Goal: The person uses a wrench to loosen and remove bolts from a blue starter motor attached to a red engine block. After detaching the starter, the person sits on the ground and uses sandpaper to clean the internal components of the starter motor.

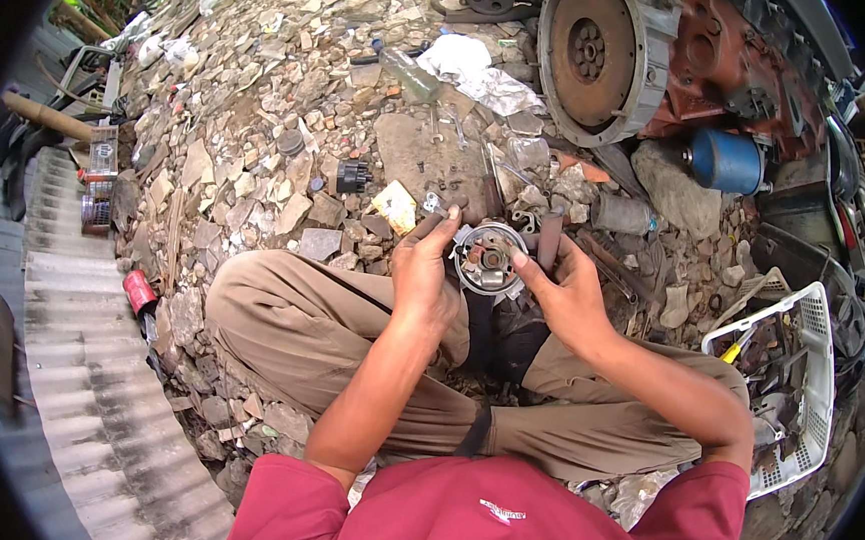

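Note:
An ignition distributor (pixel 490 259), a round metal housing with its inner plate and small parts exposed, is held over my crossed legs. My left hand (pixel 423 276) grips its left side, with the index finger stretched toward the stones. On the other side my right hand (pixel 566 286) is closed on it, thumb at the rim. Beside the right fingers stands a flat brownish piece (pixel 550 240); whether it is held or fixed to the housing I cannot tell. A black distributor cap (pixel 353 176) lies on the rubble beyond, near a yellow piece of packaging (pixel 395 206).
Wrenches (pixel 435 124) lie around a flat stone (pixel 415 156). Farther off are a glass bottle (pixel 409 76) and a white cloth (pixel 468 67). An engine with a flywheel (pixel 590 53) and a blue canister (pixel 727 161) stand right, above a white basket (pixel 817 374). Corrugated sheeting (pixel 110 393) runs along the left.

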